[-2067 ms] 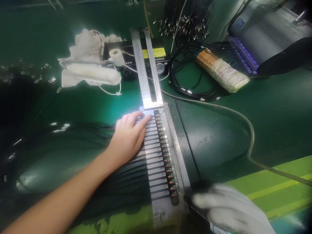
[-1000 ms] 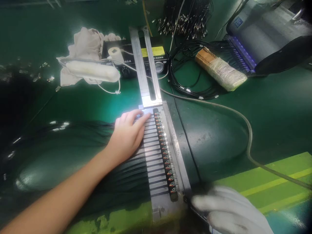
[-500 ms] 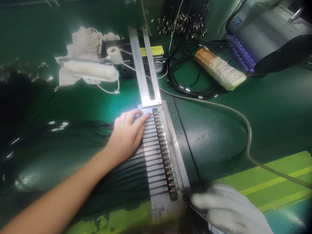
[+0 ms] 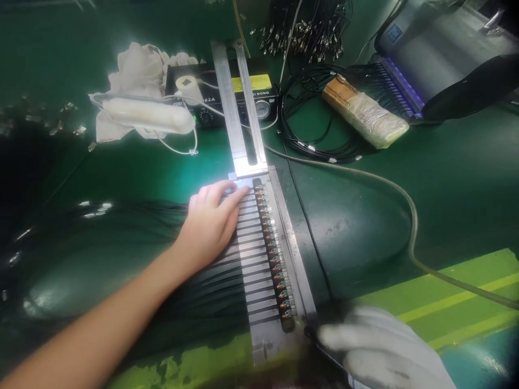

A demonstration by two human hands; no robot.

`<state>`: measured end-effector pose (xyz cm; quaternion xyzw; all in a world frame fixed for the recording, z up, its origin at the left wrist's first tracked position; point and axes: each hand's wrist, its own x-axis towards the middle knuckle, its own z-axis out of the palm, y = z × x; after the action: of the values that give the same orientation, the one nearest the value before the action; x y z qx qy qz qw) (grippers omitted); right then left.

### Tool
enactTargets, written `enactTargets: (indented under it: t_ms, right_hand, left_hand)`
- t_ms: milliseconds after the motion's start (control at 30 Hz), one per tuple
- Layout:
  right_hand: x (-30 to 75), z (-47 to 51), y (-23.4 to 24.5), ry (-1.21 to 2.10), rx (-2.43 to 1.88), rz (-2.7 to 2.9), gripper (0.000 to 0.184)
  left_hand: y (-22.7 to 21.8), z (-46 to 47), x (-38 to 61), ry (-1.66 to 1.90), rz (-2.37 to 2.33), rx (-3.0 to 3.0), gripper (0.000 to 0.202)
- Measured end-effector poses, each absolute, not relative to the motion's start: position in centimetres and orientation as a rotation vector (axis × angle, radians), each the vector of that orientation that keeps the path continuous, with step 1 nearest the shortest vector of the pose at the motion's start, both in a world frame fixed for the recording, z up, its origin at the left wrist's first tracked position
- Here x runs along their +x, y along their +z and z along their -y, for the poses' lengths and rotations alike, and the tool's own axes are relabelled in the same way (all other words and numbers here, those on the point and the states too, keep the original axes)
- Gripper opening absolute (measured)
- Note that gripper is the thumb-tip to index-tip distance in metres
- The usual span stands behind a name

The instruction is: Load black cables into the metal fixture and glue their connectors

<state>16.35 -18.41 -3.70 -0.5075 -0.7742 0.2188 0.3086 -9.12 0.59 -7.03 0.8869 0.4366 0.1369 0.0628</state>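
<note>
My bare left hand (image 4: 213, 219) lies on the upper end of a metal wire fixture (image 4: 256, 254), thumb and forefinger stretched over the plate and slightly apart. Black cables (image 4: 221, 283) run in slots across the plate. Their stripped ends and metal terminals (image 4: 275, 259) line up over a dark groove. Down by the fixture's lower right corner, my white-gloved right hand (image 4: 381, 346) is closed around a dark, pen-like tool (image 4: 330, 351). Its tip is blurred near the fixture's edge, so I cannot tell whether it touches.
Behind the fixture's hinged metal frame (image 4: 227, 102) stands a black control box (image 4: 206, 116). A white lamp-like tube (image 4: 148, 116) rests on a cloth (image 4: 138, 70). To the right are coiled black cables (image 4: 290, 127), a wrapped block (image 4: 365, 113) and a grey machine with purple light (image 4: 450, 59).
Both hands hold nearly the same places. The whole view has shifted very slightly; nothing has been taken up or let go.
</note>
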Motion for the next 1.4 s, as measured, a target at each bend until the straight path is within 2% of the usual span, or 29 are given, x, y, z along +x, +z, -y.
enactTargets:
  t_ms: [200,600,867,1400]
  right_hand:
    - [16.1,18.5,-3.9,0.542,-1.366,2.030,0.044]
    - [16.5,18.1,-3.8,0.559,-1.276,2.074,0.053]
    - [16.5,18.5,-3.6,0.622,-1.385,2.029,0.048]
    - [16.5,18.3,-4.9,0.625,-1.223,1.906,0.048]
  left_hand:
    - [-7.1,-0.6,-9.2,0.410,-1.321,2.672,0.041]
    - [-7.0,-0.6,-9.1,0.407,-1.321,2.677,0.042]
    - [-7.0,-0.6,-9.1,0.426,-1.306,2.697,0.042]
    - [-7.0,-0.5,-9.1,0.431,-1.303,2.696,0.042]
